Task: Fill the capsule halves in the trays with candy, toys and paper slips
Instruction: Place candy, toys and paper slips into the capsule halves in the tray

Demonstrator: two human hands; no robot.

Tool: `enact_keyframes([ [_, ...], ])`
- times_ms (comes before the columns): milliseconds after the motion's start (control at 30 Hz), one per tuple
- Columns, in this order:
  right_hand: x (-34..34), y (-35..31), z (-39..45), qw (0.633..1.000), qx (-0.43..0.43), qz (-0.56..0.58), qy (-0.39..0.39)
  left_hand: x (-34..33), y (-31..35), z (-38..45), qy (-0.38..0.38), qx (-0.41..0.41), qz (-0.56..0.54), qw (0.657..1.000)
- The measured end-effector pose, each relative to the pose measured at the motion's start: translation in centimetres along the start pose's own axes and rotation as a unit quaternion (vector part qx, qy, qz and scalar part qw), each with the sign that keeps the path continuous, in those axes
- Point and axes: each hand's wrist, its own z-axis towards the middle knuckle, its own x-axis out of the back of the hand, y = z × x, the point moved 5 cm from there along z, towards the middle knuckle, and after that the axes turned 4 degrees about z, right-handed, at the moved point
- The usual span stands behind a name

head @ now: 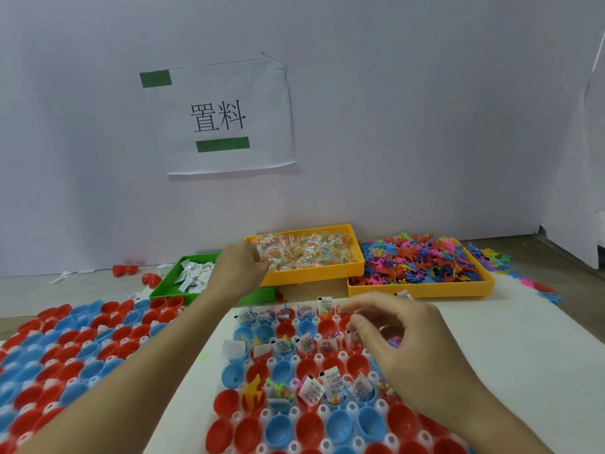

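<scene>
A white tray (322, 409) of red and blue capsule halves (340, 427) lies in front of me; some rows hold paper slips, candy and toys. My left hand (240, 268) reaches into the left end of the yellow candy tray (314, 274), and its fingers curl round a candy packet (263, 265). My right hand (393, 332) hovers over the capsule tray's right side with curled fingers holding small pink toys (395, 340). Paper slips (193, 276) lie in a green tray (163, 285). A second yellow tray (422, 290) holds colourful toys (419, 263).
Another large field of red and blue capsule halves (65, 355) covers the table on the left. Loose red capsules (124, 268) and slips lie by the wall. Spilled toys (537, 286) lie right of the toy tray. A paper sign (226, 116) hangs on the wall.
</scene>
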Motion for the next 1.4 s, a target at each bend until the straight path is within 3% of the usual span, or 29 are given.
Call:
enact_keyframes([
  [167,0.1,0.8,0.0,1.000,-0.013,-0.010,-0.001,-2.3,1.1,2.6,-0.043,0.038,0.010,0.998],
  [367,0.0,1.3,0.1,0.999,-0.012,-0.035,-0.004,-2.9,1.1,3.0,-0.032,0.077,-0.035,0.996],
  [667,0.5,1.5,0.1,1.000,-0.015,-0.025,0.000,0.1,1.7,1.0,0.093,0.051,-0.192,0.976],
  [833,0.8,1.5,0.2,1.000,-0.014,-0.024,0.007,2.7,1.2,-3.5,0.107,0.027,-0.286,0.952],
  [933,0.8,1.4,0.3,0.999,-0.012,-0.033,0.006,3.7,0.1,-6.8,0.093,0.013,-0.321,0.942],
  [1167,1.0,0.9,0.3,0.999,0.005,-0.030,0.010,3.5,-2.7,-12.4,-0.005,-0.034,-0.269,0.963],
  [1400,0.6,0.9,0.3,0.998,0.010,-0.055,0.007,3.1,-3.1,-14.7,-0.108,-0.078,-0.324,0.937],
])
